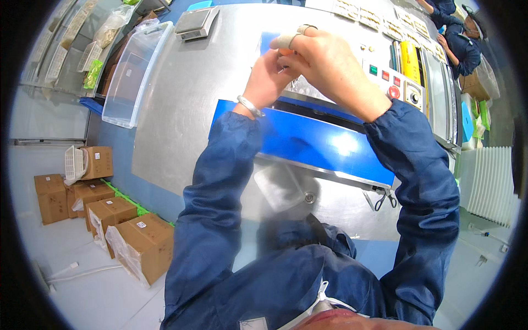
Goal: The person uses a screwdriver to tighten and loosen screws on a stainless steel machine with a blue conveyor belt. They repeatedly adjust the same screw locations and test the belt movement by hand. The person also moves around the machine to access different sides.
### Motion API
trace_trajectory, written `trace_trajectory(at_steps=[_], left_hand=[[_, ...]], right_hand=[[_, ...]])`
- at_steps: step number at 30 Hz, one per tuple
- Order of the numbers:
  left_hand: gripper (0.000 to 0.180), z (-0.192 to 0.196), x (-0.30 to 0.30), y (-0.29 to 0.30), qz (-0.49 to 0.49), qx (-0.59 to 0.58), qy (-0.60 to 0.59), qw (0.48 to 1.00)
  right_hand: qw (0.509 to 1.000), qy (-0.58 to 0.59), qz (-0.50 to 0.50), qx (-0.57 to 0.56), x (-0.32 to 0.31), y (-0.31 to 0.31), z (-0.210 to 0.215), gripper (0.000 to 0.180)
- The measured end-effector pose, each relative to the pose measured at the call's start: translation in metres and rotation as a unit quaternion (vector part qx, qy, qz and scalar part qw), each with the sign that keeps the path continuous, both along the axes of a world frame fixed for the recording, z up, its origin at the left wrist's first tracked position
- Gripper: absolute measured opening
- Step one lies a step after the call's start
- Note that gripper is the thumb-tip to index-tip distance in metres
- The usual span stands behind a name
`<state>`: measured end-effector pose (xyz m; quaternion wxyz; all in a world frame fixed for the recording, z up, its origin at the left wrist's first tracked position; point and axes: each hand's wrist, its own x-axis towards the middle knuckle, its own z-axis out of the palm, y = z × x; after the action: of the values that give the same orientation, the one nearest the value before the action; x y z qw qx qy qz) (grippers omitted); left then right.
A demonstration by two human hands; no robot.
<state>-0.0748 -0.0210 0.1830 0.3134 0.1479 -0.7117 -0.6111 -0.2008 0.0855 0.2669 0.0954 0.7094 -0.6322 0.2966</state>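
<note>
Above the blue bar [324,144] of the sealing machine, both hands are held together over the steel table [187,104]. The left hand [268,80] & right hand [324,63] meet fingertip to fingertip, and a small silvery foil pouch [300,84] is pinched between them; only a sliver of it shows under the palms, so its contents and whether its mouth is sealed can't be told. Fingers of both hands are curled in tight, nearly closed, w/ a taped fingertip [286,39] and a ring raised at the top. A metal bracelet [250,105] is worn on the left wrist.

As for progress, judged from this view: the pouch is in hand and being handled just behind the dark slot of the machine, not yet laid into it, so the work appears to be at an early-to-mid stage. No finished pouches can be made out on the table near the hands. A flat clear bag [280,186] lies on the steel front below the blue bar, apart from the hands, untouched. Scissors [383,198] hang at the bar's right end, also untouched.

Elsewhere: a clear plastic bin [135,71] sits at the table's left edge, a small scale [195,22] beyond it, a control panel w/ coloured buttons [393,80] to the right. Cardboard boxes [118,231] stand on the floor at left. Another person in blue [459,38] is seated at the far right.
</note>
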Motion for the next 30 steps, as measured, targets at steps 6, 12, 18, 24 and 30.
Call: trace_trajectory(at_steps=[6,12,18,24,30], left_hand=[[0.034,0.008,0.007,0.004,0.007,0.009,-0.011,1.0],[0.043,0.013,-0.003,0.025,0.118,-0.122,0.009,0.985],[0.049,-0.001,-0.01,0.019,0.068,-0.147,0.039,0.986],[0.048,-0.005,-0.002,0.011,-0.012,-0.108,0.027,0.994],[0.046,-0.001,-0.012,0.001,-0.07,-0.127,0.019,0.989]], right_hand=[[1.0,-0.017,0.002,-0.02,0.018,-0.002,0.011,0.024],[0.999,-0.005,-0.036,0.016,0.019,0.001,0.016,0.013],[0.999,-0.016,0.003,-0.045,0.007,0.004,0.004,0.017],[0.998,-0.029,-0.025,-0.052,0.006,0.003,-0.006,0.019],[0.993,-0.065,-0.078,-0.054,0.003,0.006,-0.012,0.022]])
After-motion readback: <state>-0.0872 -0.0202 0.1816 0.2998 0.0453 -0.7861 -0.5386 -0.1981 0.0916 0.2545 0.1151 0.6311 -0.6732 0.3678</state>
